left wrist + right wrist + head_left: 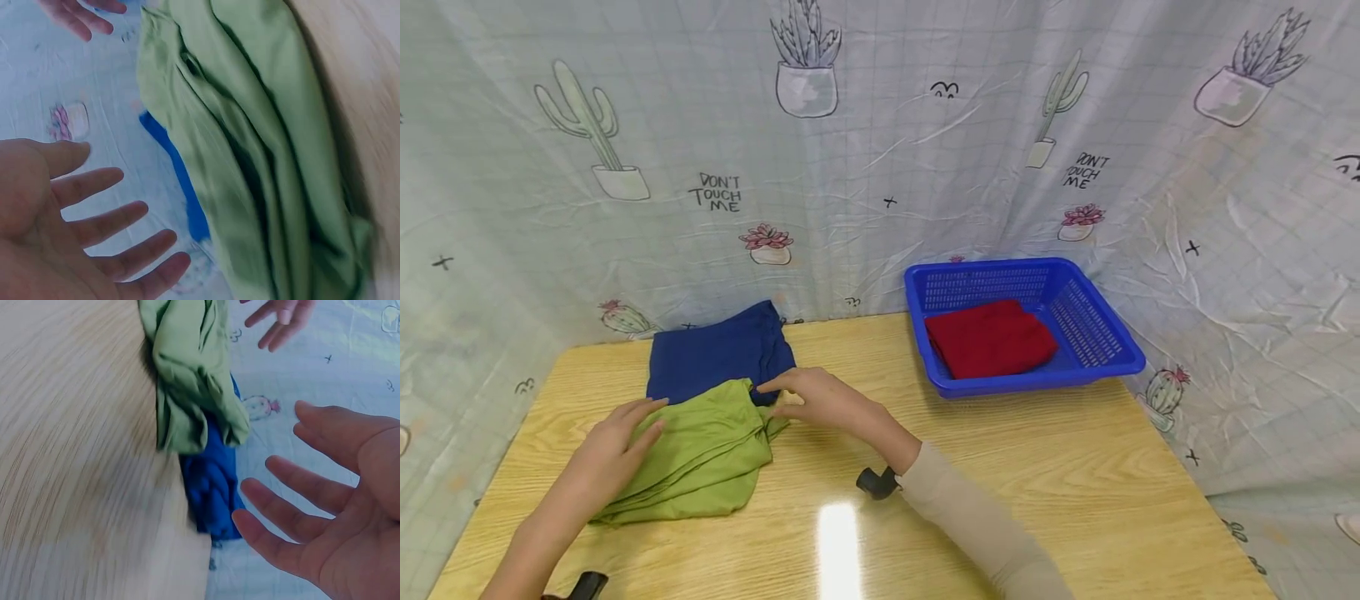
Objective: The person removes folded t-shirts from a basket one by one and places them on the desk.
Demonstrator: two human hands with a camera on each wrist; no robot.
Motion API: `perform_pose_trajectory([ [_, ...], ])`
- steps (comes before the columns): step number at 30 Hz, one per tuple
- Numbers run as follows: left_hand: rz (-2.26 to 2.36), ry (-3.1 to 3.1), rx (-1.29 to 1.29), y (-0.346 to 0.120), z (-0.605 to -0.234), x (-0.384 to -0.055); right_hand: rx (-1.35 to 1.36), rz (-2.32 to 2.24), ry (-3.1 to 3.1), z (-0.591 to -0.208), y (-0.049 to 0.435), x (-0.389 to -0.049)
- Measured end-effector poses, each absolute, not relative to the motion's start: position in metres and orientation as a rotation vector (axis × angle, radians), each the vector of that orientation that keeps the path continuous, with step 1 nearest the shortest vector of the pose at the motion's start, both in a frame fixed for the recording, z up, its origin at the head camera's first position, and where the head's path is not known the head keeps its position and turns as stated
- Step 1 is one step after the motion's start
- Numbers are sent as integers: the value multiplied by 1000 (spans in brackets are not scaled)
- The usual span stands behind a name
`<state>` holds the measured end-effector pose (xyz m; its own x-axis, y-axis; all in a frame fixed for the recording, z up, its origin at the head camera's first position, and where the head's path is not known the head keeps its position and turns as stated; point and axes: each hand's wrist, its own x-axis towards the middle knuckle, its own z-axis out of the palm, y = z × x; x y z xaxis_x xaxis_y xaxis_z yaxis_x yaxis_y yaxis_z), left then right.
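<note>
A folded green cloth (707,458) lies on the left part of the table, its layers loosely stacked. Behind it, partly covered by it, is a folded dark blue cloth (715,354). My left hand (610,454) is over the green cloth's left side, fingers spread; in the left wrist view the palm (37,231) holds nothing. At the green cloth's right end hovers my right hand (820,398), near the blue cloth's corner. The right wrist view shows this hand (337,506) with fingers apart and nothing gripped. Whether either hand touches cloth I cannot tell.
A blue plastic basket (936,385) stands at the table's back right, with a folded red cloth (992,337) inside. The wooden table (1037,467) stretches to the right and front. A printed curtain (865,167) hangs behind and along both sides.
</note>
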<state>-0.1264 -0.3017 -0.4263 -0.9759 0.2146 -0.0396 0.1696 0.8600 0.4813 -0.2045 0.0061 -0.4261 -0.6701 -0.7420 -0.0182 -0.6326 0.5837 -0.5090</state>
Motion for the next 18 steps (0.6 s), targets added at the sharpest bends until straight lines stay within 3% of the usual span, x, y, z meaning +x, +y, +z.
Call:
perform_pose_trajectory([
  [10, 736, 3009, 630, -255, -422, -131, -1072, -654, 2669, -415, 49, -199],
  [18, 731, 3007, 736, -222, -415, -139, -1055, -616, 2721, -393, 90, -202],
])
